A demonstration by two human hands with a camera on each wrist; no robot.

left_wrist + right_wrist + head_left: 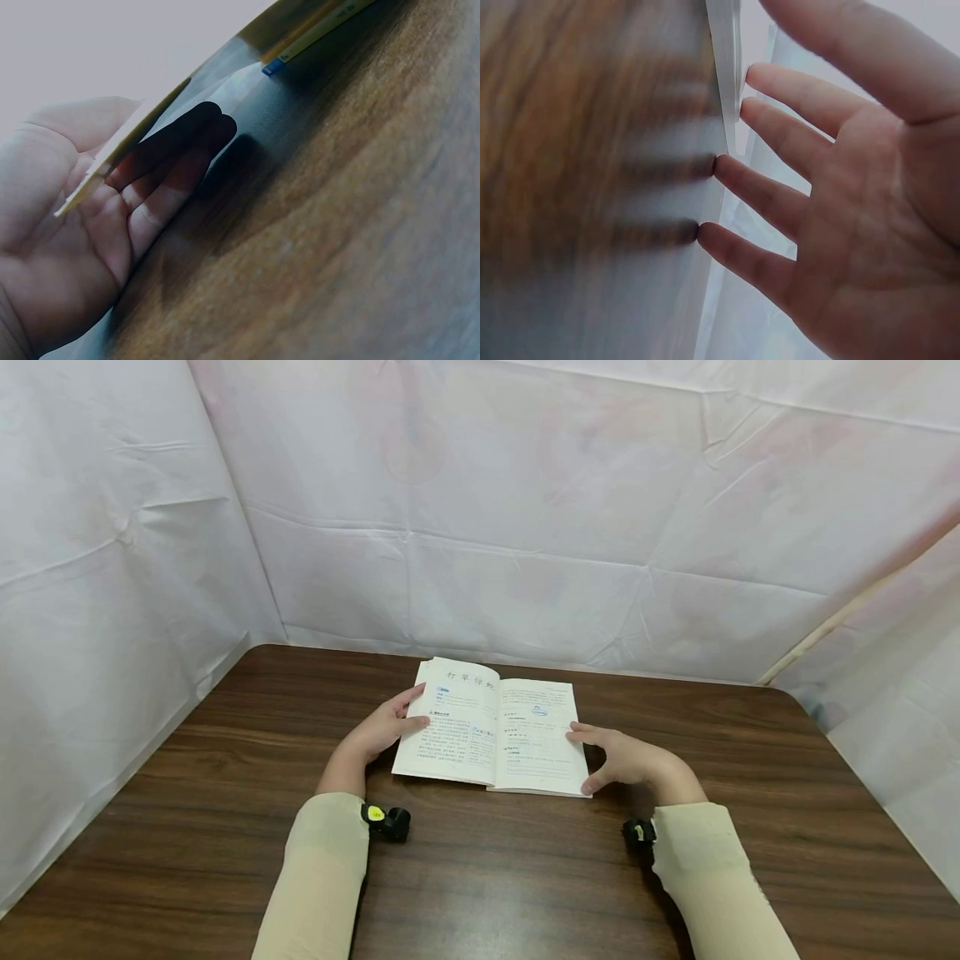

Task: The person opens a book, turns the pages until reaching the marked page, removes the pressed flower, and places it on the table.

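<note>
Sleeves (pixel 322 877) at frame bottom. Left hand (pixel 375 732) gripped book's (pixel 491 735) left edge — thumb on page, fingers beneath. Right hand (pixel 626 760) spread, fingertips against right edge. Book lay open, centre of table (pixel 225 793). White sheet (pixel 525 510) behind.

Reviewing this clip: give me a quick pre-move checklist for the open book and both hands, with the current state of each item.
1. Book lies open on the table: ok.
2. Left hand grips the left edge, thumb on the page, fingers under the cover: ok.
3. Right hand touches the right edge with straight fingers: ok.
4. Right-hand page is gripped for turning: not ok.
5. Pages lie flat at the spine: cannot tell.
</note>
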